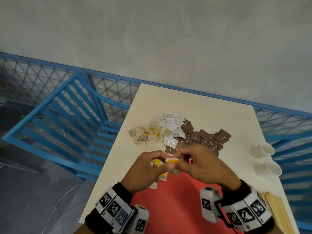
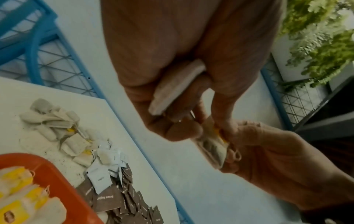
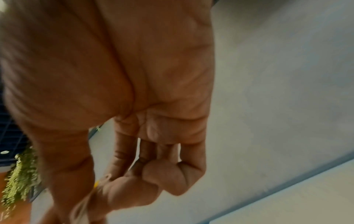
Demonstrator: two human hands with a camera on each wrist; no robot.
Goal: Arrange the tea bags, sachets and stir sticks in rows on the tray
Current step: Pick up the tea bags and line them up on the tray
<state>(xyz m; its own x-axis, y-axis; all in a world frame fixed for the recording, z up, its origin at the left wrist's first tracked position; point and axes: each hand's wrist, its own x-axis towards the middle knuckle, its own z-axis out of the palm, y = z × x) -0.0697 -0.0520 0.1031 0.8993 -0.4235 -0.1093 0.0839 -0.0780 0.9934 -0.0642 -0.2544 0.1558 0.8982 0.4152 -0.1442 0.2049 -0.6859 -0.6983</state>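
Above the far edge of the red tray (image 1: 184,203) both hands meet on one tea bag (image 1: 172,160) with a yellow tag. My left hand (image 1: 162,164) pinches its left end, and my right hand (image 1: 184,157) pinches its right end. The left wrist view shows the left hand (image 2: 184,128) also keeping a second tea bag (image 2: 176,86) tucked under its curled fingers, while the shared tea bag (image 2: 212,147) hangs between it and the right hand (image 2: 249,151). Several tea bags (image 2: 25,195) lie on the tray (image 2: 57,171). Wooden stir sticks (image 1: 276,211) lie right of the tray.
On the white table (image 1: 211,107) beyond the tray lie a heap of loose tea bags (image 1: 146,134), white sachets (image 1: 172,125) and brown sachets (image 1: 207,137). Two paper cups (image 1: 266,149) lie on their sides at the right edge. A blue chair (image 1: 67,125) stands left of the table.
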